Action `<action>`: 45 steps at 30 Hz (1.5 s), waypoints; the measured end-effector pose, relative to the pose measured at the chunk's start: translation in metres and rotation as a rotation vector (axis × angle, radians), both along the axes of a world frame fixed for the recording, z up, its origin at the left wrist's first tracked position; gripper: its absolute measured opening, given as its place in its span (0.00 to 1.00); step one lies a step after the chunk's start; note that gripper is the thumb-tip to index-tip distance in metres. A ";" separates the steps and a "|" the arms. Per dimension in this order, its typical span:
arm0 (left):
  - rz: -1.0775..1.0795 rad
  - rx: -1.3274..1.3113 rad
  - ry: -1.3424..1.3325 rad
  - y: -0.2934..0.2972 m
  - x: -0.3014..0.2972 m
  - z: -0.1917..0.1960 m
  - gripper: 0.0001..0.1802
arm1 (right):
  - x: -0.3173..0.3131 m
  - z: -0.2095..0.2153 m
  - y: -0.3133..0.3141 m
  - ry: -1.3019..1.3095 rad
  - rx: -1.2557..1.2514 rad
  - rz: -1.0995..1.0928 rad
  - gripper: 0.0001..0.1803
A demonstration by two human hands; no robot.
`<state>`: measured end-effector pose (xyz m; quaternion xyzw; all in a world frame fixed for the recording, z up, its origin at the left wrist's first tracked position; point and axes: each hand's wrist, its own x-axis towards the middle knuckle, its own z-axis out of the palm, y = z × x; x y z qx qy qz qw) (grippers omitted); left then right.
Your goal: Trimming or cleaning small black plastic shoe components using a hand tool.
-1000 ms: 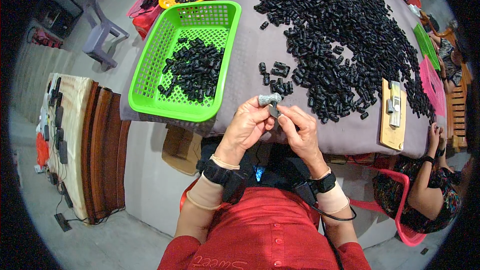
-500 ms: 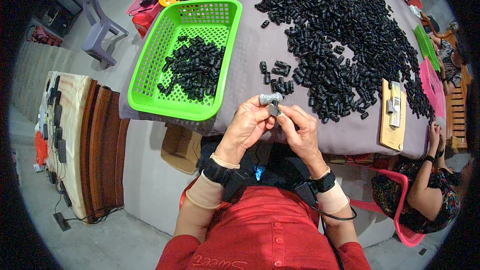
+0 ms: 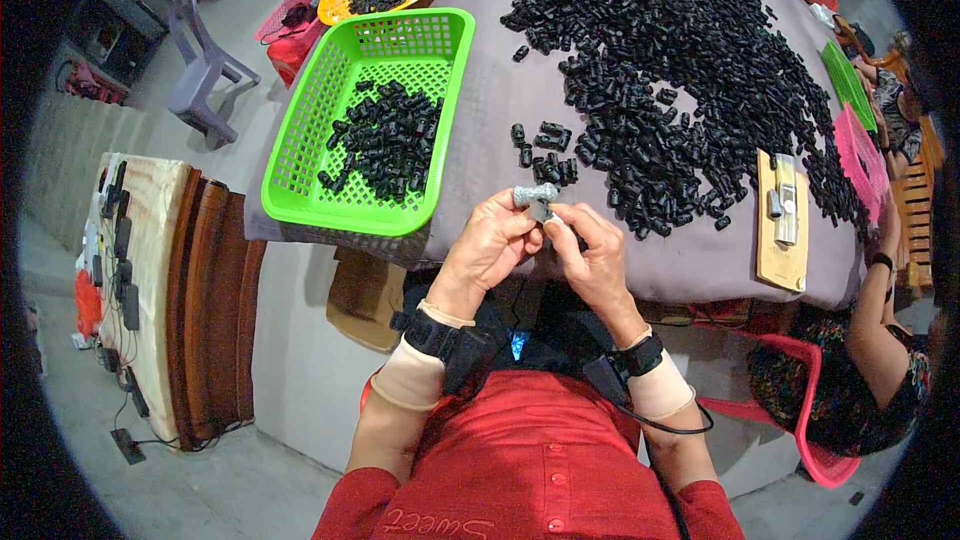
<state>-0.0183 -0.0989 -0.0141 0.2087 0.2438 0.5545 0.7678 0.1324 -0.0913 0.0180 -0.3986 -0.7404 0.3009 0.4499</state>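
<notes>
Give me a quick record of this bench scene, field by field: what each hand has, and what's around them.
left hand: pinching a small silvery grey piece at the table edge
right hand: fingertips on the same piece, from the other side
nearest loose parts: small cluster of black parts just beyond the hands
main pile: black parts spread over the grey tablecloth
green basket: left of the hands, partly filled with black parts
wooden block: right, carrying metal pieces
yellow bowl: far left, black parts inside

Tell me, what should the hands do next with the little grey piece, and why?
Probably place it in the green plastic basket on the left. Both hands, left hand and right hand, pinch the small grey metal-looking piece at the table edge, and that basket already holds black plastic pieces. Whether it is finished cannot be told.
</notes>
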 end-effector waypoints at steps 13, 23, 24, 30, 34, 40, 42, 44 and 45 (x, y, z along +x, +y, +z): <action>0.021 0.008 -0.037 -0.001 0.009 0.007 0.11 | 0.005 -0.008 0.007 0.304 -0.294 -0.027 0.09; 0.007 0.029 0.074 -0.007 0.014 0.013 0.15 | 0.004 -0.005 0.002 0.227 -0.417 -0.030 0.07; 0.017 0.026 0.142 -0.008 0.014 0.012 0.15 | 0.004 -0.008 0.003 0.228 -0.411 -0.031 0.07; 0.292 0.112 0.587 -0.024 -0.004 0.073 0.13 | 0.005 -0.006 0.001 0.296 -0.358 -0.092 0.08; 0.593 0.260 0.843 0.005 -0.067 0.116 0.14 | 0.007 -0.010 0.003 0.328 -0.326 -0.096 0.06; 0.732 0.348 0.997 0.013 -0.047 0.112 0.15 | 0.007 -0.016 0.004 0.418 -0.375 -0.093 0.05; 0.510 0.257 1.059 0.008 -0.021 0.090 0.11 | 0.007 -0.013 0.004 0.379 -0.367 -0.097 0.05; 0.479 0.325 1.227 0.019 -0.007 0.054 0.08 | 0.008 -0.010 0.002 0.334 -0.356 -0.101 0.05; 0.499 0.347 1.343 0.026 -0.005 0.043 0.07 | 0.009 -0.009 0.001 0.337 -0.362 -0.107 0.06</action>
